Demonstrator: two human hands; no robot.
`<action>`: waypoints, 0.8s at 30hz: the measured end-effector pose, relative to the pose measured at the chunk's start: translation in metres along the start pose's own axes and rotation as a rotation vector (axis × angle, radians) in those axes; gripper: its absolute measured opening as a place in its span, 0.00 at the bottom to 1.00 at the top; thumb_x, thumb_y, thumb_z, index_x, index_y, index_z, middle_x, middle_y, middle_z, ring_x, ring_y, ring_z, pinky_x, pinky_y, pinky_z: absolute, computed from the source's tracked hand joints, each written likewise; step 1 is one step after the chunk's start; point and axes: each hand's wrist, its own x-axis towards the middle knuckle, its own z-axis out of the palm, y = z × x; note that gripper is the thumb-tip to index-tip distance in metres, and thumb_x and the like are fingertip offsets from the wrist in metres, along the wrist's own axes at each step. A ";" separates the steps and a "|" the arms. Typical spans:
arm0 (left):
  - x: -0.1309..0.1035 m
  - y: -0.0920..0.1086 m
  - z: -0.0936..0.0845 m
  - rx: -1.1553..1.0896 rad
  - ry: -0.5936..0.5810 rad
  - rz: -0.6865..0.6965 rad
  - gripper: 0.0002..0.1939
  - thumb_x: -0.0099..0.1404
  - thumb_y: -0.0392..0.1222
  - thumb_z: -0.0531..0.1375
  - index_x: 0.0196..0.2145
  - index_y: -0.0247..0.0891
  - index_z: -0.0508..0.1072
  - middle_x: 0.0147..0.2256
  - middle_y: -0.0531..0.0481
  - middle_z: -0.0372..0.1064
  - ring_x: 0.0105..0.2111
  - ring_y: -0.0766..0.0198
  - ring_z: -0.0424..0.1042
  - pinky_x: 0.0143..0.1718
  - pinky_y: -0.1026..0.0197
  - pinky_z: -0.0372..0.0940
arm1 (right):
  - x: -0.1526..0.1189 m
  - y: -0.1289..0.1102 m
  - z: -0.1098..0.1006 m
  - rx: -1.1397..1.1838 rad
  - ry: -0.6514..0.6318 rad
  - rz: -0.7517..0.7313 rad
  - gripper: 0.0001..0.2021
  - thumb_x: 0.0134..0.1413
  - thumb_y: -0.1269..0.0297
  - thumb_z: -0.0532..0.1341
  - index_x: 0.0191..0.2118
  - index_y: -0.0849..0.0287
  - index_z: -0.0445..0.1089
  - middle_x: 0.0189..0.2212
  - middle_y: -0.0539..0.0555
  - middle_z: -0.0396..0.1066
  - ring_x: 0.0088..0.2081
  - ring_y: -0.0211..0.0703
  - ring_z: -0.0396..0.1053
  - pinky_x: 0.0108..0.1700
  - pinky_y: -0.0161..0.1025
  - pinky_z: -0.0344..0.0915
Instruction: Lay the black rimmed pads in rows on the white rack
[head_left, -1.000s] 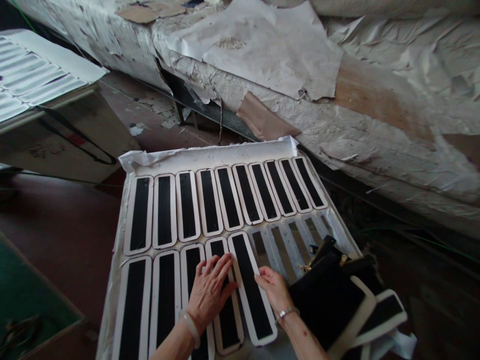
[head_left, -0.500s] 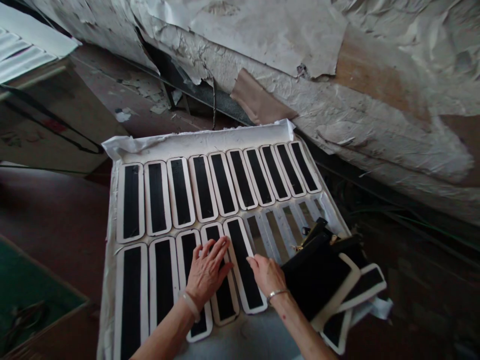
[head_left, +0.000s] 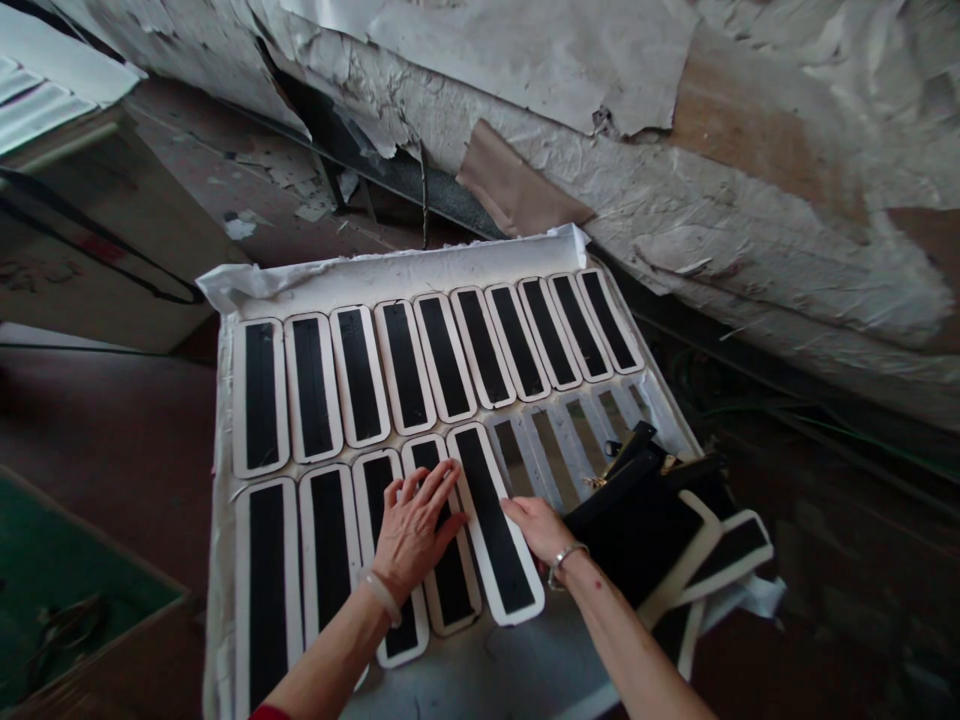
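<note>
My left hand [head_left: 420, 515] lies spread on a black strip with a white rounded border, its fingertips reaching the upper left edge of the neighbouring strip. That neighbouring black-and-white strip [head_left: 495, 525] is pinched along its right edge by my right hand [head_left: 538, 530], thumb on top and the other fingers mostly hidden. Its lower end stands slightly off the line of the strip beside it. Two rows of similar strips cover the white-lined board [head_left: 300, 275]. To the right of my right hand is a heap of black pieces [head_left: 637, 530] with zippers and pale borders.
Dark slots in a grey sheet [head_left: 551, 460] show right of the held strip. Behind the board runs a bench covered in torn, crusted paper [head_left: 525, 80], with a brown scrap [head_left: 517, 185] at its edge. A box [head_left: 105, 230] stands left, and a green surface [head_left: 67, 580] lower left.
The held strip's lower end has shifted slightly right, together with my right hand. My left hand stays spread in nearly the same place. The view has moved a little.
</note>
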 end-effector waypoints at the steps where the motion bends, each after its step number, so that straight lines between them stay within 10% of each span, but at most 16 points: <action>1: 0.000 -0.001 0.000 -0.008 -0.003 0.001 0.30 0.69 0.48 0.59 0.65 0.49 0.58 0.64 0.62 0.54 0.56 0.53 0.57 0.55 0.46 0.50 | 0.001 0.001 0.000 0.017 -0.010 -0.004 0.22 0.54 0.43 0.50 0.23 0.57 0.61 0.18 0.48 0.62 0.22 0.37 0.59 0.24 0.34 0.51; 9: -0.002 -0.004 -0.002 -0.003 -0.030 0.026 0.32 0.66 0.45 0.61 0.65 0.47 0.57 0.66 0.61 0.52 0.56 0.52 0.56 0.55 0.46 0.50 | -0.009 -0.009 0.011 -0.087 0.199 -0.110 0.16 0.55 0.49 0.50 0.28 0.56 0.63 0.20 0.48 0.59 0.25 0.43 0.61 0.31 0.40 0.57; 12: -0.002 -0.004 -0.001 -0.019 -0.019 0.016 0.31 0.67 0.45 0.59 0.66 0.48 0.57 0.66 0.61 0.52 0.57 0.52 0.55 0.56 0.46 0.49 | -0.025 -0.015 0.032 -0.144 0.391 -0.198 0.23 0.57 0.55 0.52 0.56 0.58 0.61 0.42 0.59 0.69 0.43 0.53 0.69 0.47 0.46 0.63; 15: -0.001 -0.004 -0.001 -0.031 -0.006 0.018 0.31 0.67 0.45 0.59 0.65 0.47 0.57 0.65 0.62 0.52 0.57 0.53 0.55 0.56 0.47 0.49 | -0.035 -0.011 0.055 -0.291 0.528 -0.284 0.35 0.53 0.63 0.59 0.66 0.57 0.49 0.59 0.64 0.57 0.59 0.58 0.60 0.59 0.50 0.61; 24: -0.001 -0.005 -0.005 -0.025 -0.008 0.035 0.30 0.67 0.44 0.59 0.65 0.45 0.57 0.65 0.61 0.53 0.57 0.53 0.55 0.55 0.47 0.50 | -0.034 -0.011 0.056 -0.573 0.422 -0.265 0.41 0.47 0.69 0.63 0.66 0.70 0.50 0.65 0.68 0.47 0.65 0.60 0.54 0.64 0.47 0.59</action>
